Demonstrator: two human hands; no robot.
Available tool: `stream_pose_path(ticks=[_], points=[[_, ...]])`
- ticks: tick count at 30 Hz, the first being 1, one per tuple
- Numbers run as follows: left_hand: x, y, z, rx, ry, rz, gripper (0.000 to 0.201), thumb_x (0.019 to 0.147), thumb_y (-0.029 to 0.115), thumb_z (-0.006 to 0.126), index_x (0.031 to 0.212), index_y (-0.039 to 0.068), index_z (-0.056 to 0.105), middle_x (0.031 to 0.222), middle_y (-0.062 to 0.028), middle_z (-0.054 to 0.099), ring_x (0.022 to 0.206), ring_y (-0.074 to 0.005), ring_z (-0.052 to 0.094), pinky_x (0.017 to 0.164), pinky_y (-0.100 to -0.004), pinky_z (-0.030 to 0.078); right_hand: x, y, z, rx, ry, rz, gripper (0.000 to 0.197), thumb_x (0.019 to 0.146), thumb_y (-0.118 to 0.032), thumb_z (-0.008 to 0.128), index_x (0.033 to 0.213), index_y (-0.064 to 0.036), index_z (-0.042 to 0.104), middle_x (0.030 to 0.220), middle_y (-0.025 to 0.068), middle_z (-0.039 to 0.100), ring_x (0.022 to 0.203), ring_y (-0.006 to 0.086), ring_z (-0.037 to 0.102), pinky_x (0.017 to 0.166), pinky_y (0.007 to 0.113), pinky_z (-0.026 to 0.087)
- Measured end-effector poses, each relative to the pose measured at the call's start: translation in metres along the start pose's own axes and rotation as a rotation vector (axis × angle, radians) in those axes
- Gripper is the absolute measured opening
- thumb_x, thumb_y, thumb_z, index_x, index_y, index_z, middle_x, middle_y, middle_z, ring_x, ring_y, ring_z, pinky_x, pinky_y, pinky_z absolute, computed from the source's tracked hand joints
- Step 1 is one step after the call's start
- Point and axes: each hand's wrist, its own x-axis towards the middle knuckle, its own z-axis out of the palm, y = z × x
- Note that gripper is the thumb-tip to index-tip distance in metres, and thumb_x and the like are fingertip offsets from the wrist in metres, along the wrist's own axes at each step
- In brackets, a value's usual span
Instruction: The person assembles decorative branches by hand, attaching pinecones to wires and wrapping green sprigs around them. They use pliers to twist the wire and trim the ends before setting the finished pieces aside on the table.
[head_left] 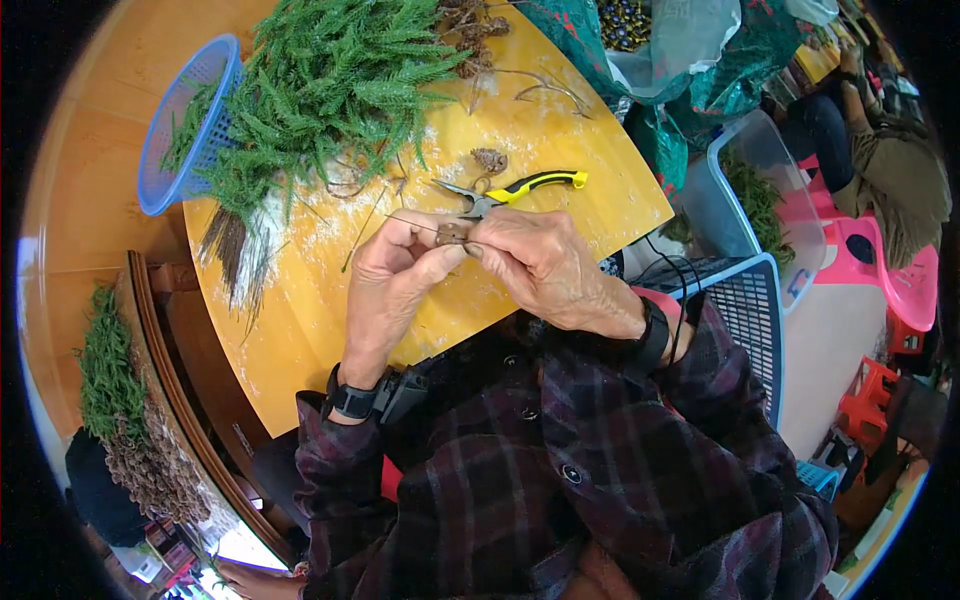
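1. Over the yellow worktop (pixel 290 320), my left grip (pixel 390 270) pinches the small brown piece (pixel 452 234); I should steady it without crushing.
2. Yellow-handled pliers (pixel 512 190) lie just beyond; I should keep clear of their tips.
3. My right grip (pixel 545 262) pinches the piece's right end; small, even movements should work best.

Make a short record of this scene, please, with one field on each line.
surface: yellow table with white flecks
left hand: pinches a small brown piece, partly hidden
right hand: pinches the same piece
tool: metal pliers with yellow-and-black handles, lying just beyond the hands
cone: small brown scaly cone, beyond the pliers
greenery: heap of green needle-leaved sprigs, toward the table's far left
container: blue latticed plastic basket, left of the heap
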Motion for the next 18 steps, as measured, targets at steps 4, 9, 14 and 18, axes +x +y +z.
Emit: stream_pose_path(ticks=[4, 9, 14, 18], points=[[0.002, -0.008, -0.006, -0.009, -0.017, 0.085, 0.013, 0.080, -0.006, 0.058, 0.089, 0.003, 0.056, 0.104, -0.0082, 0.061, 0.086, -0.0087, 0.053, 0.078, -0.0243, 0.044, 0.000, -0.002, -0.001, 0.039, -0.008, 0.003, 0.006, 0.082, 0.000, 0.060, 0.087, 0.0020, 0.059, 0.073, 0.0155, 0.058, 0.066, 0.0310, 0.059, 0.057, 0.034, 0.047], [0.005, -0.008, -0.011, -0.004, -0.060, 0.149, 0.024, 0.079, -0.008, 0.056, 0.098, 0.005, 0.051, 0.111, -0.0108, 0.058, 0.093, -0.0102, 0.052, 0.083, -0.0255, 0.042, 0.001, -0.004, -0.005, 0.130, 0.002, 0.132, 0.004, 0.083, -0.003, 0.058, 0.084, 0.0011, 0.058, 0.070, 0.0170, 0.056, 0.062, 0.0345, 0.057, 0.055, 0.038, 0.044], [0.004, -0.002, -0.005, -0.056, -0.082, 0.134, 0.049, 0.078, -0.010, 0.054, 0.122, 0.006, 0.040, 0.114, -0.0130, 0.057, 0.096, -0.0118, 0.051, 0.085, -0.0266, 0.042, -0.001, 0.002, -0.006, 0.036, -0.096, 0.143, 0.006, 0.084, -0.002, 0.058, 0.088, 0.0022, 0.060, 0.073, 0.0156, 0.059, 0.064, 0.0306, 0.059, 0.058, 0.033, 0.047], [0.004, 0.000, -0.006, -0.060, -0.106, 0.122, 0.063, 0.078, -0.011, 0.054, 0.133, 0.007, 0.031, 0.115, -0.0144, 0.057, 0.097, -0.0124, 0.052, 0.084, -0.0266, 0.042, -0.001, 0.003, -0.007, 0.021, -0.132, 0.149, 0.007, 0.084, -0.003, 0.059, 0.089, 0.0017, 0.060, 0.073, 0.0156, 0.058, 0.064, 0.0314, 0.058, 0.057, 0.034, 0.046]])
